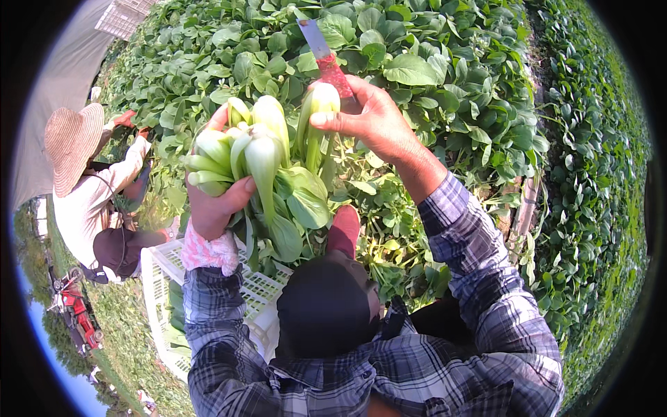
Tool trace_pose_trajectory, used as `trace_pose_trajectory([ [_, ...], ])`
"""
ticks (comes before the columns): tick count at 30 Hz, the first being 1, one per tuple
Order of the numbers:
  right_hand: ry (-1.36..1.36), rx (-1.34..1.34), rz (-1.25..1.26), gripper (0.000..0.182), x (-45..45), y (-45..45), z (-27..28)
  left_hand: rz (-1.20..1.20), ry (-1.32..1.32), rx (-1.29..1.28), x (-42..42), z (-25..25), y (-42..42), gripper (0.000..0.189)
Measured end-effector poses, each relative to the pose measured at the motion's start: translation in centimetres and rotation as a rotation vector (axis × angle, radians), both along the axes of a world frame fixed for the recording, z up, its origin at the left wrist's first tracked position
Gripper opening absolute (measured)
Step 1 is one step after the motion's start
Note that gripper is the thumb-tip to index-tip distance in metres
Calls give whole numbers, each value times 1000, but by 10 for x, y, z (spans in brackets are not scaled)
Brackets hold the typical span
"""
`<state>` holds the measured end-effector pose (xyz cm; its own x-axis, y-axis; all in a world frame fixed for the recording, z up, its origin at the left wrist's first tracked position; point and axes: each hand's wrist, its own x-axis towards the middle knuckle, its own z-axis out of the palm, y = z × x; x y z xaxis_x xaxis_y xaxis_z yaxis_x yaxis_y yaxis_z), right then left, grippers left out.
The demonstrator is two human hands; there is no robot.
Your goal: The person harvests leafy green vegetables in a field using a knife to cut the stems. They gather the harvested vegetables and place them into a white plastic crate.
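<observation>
My left hand (221,203) is closed around a bunch of leafy greens with pale, thick stems (260,151), their cut bases turned up and their leaves hanging down. To its right, my right hand (375,114) pinches one more such plant (323,99) between thumb and fingers, base upward. A knife with a red-wrapped handle (333,75) is also in my right hand, its flat blade (314,39) pointing up and away over the growing leaves. Part of the handle is hidden by my fingers.
A white plastic crate (161,313) with greens inside stands at my left, below my left forearm. Beyond it a person in a straw hat (73,146) reaches into the crop. Dense leafy plants (411,70) grow ahead. My red shoe (344,229) is among low plants.
</observation>
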<state>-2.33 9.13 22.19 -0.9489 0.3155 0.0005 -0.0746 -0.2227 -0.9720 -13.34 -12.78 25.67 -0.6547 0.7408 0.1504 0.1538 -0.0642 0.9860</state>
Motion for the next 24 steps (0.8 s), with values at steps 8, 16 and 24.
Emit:
trace_pose_trajectory([
  [8, 172, -175, 8, 45, -2, -73, 55, -44, -273, 197, 28, 32, -33, 91],
  [16, 182, -195, 49, 43, -4, -188, 92, 55, -162, 405, 44, 44, -130, 95],
  [24, -18, -65, 287, 35, -23, -247, 92, 265, -334, 432, 57, 35, -204, 83],
])
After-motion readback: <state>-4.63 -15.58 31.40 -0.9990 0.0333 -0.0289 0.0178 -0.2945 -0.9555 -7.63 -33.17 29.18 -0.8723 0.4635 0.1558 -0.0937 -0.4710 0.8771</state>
